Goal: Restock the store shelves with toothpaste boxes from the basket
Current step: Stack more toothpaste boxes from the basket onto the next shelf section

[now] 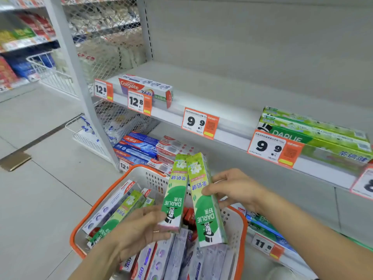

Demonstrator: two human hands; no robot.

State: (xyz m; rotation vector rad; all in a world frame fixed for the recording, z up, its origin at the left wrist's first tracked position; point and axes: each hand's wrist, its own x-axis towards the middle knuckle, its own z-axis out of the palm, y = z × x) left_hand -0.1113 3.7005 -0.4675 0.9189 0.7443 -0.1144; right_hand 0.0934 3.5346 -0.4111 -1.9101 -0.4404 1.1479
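left hand (139, 229) gripping one green box (175, 196), right hand (234, 188) another (205, 201)

Bright, even store light fills the scene, seemingly from overhead fittings out of view, and shadows are soft — only a faint dark band lies under the shelf (232, 110) lip. The pale floor (40, 199) shows a mild sheen but no hard glare. The wide lens bends straight lines: the grey upright (80, 87) leans and the shelf edge slopes steeply toward the right. Sharpness is best at the centre, where the price tags (199, 123) read clearly — the far-left shelves and top corners go soft and smeared, with a compressed, slightly washed look.
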